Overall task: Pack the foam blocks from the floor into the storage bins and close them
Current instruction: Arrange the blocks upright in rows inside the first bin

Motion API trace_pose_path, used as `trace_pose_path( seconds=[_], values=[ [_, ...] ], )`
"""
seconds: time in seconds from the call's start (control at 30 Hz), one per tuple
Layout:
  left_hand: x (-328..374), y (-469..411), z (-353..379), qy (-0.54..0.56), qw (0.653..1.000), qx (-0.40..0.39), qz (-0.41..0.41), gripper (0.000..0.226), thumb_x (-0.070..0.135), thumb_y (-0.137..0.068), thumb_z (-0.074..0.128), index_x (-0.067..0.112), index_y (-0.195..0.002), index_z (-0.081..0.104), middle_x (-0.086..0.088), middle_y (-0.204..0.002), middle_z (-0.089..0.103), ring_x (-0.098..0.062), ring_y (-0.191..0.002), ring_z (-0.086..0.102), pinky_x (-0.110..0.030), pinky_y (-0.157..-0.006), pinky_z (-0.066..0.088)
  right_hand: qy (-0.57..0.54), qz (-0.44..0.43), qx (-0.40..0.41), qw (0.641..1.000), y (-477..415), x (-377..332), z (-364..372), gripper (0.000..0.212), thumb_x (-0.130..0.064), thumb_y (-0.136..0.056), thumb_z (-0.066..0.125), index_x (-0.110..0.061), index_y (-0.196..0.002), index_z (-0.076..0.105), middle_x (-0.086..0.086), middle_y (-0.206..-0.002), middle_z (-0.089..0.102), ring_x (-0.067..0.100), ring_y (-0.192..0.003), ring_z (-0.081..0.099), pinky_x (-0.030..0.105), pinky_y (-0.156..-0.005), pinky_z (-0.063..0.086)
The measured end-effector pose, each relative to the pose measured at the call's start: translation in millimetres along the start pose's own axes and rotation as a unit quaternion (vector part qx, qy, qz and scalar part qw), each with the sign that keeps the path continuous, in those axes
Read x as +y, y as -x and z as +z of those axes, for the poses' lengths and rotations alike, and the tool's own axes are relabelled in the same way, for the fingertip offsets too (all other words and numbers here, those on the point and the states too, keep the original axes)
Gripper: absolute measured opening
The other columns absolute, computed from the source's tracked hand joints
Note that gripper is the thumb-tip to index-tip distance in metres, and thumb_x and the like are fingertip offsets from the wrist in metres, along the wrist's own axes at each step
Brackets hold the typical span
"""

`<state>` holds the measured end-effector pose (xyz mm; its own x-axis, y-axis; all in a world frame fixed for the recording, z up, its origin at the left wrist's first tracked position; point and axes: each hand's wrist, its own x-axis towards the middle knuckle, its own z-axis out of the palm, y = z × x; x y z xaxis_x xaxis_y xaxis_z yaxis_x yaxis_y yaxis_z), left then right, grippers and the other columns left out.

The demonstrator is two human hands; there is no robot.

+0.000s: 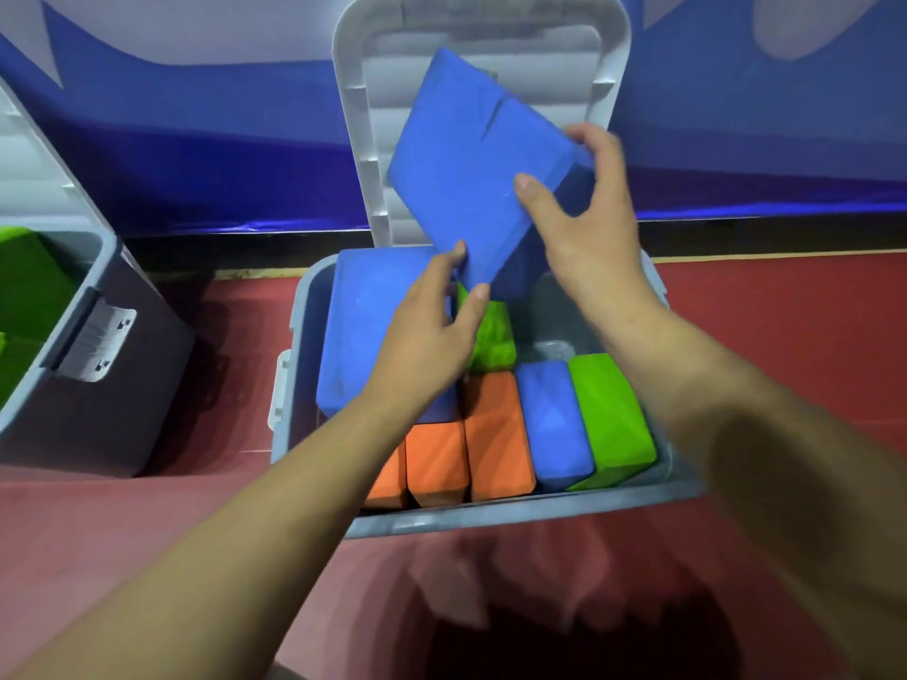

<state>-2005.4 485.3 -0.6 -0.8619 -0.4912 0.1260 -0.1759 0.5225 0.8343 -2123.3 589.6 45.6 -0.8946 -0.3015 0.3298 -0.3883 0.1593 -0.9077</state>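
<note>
A large blue foam block [466,159] is tilted above the open grey storage bin [491,520]. My right hand [584,223] grips its right edge, thumb on the front face. My left hand [432,336] pinches its lower corner between fingertips. Inside the bin lie another flat blue block [363,326], orange blocks [495,434], a smaller blue block [554,424] and two green blocks [608,414]. The bin's white lid [363,115] stands upright behind it.
A second grey bin [98,365] with green blocks [24,282] inside stands at the left, its lid raised. Red floor [785,326] surrounds both bins. A blue and white wall [196,139] runs along the back.
</note>
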Motion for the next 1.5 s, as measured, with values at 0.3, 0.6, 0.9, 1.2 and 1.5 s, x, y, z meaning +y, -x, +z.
trace_pose_path(
  seconds=[0.3,0.6,0.9,1.2,1.5],
  values=[
    [-41.6,40.9,73.2,-0.258,0.934,-0.232,0.086,0.070,0.031,-0.082,0.037,-0.011,-0.137,0.038,-0.032,-0.150,0.030,-0.042,-0.142,0.029,-0.045,-0.117,0.028,0.303,0.019,0.019,0.953,-28.5,22.1,-53.5,0.076,-0.054,-0.073,0.069,-0.019,-0.133,0.038,0.005,-0.122,0.060,0.038,-0.105,0.056,0.040,-0.078,0.041],
    [-63.7,45.9,85.3,-0.383,0.874,-0.279,0.106,0.083,0.046,-0.100,0.040,-0.005,-0.153,0.001,-0.026,-0.157,-0.021,-0.038,-0.147,-0.019,-0.040,-0.122,-0.008,0.463,-0.019,-0.039,0.885,-31.2,20.7,-40.6,0.077,-0.066,-0.082,0.056,-0.011,-0.132,0.035,0.019,-0.105,0.060,0.043,-0.094,0.056,0.040,-0.065,0.033],
    [-70.6,43.7,87.6,-0.355,0.885,-0.286,0.093,0.090,0.048,-0.097,0.047,-0.003,-0.153,-0.001,-0.023,-0.157,-0.025,-0.036,-0.147,-0.020,-0.040,-0.121,-0.006,0.295,0.162,-0.218,0.916,-23.2,73.5,-26.1,0.082,-0.054,-0.095,0.050,-0.025,-0.157,0.006,0.015,-0.151,0.041,0.034,-0.134,0.043,0.036,-0.104,0.036],
    [-71.8,44.5,93.8,-0.379,0.874,-0.286,0.108,0.083,0.043,-0.100,0.041,-0.005,-0.152,-0.002,-0.025,-0.157,-0.024,-0.039,-0.147,-0.019,-0.046,-0.122,0.000,0.250,0.259,-0.246,0.900,6.1,137.1,-5.4,0.072,-0.045,-0.103,0.039,-0.033,-0.156,-0.007,0.023,-0.150,0.040,0.037,-0.131,0.047,0.035,-0.101,0.037],
    [-74.8,41.5,85.0,-0.322,0.894,-0.283,0.130,0.081,0.027,-0.094,0.058,-0.010,-0.150,0.013,-0.033,-0.156,-0.013,-0.046,-0.147,-0.009,-0.041,-0.119,-0.007,0.353,0.254,-0.324,0.840,4.9,191.6,20.6,0.078,-0.048,-0.102,0.035,-0.030,-0.152,-0.021,0.028,-0.147,0.041,0.040,-0.130,0.048,0.043,-0.108,0.037]
  ],
)
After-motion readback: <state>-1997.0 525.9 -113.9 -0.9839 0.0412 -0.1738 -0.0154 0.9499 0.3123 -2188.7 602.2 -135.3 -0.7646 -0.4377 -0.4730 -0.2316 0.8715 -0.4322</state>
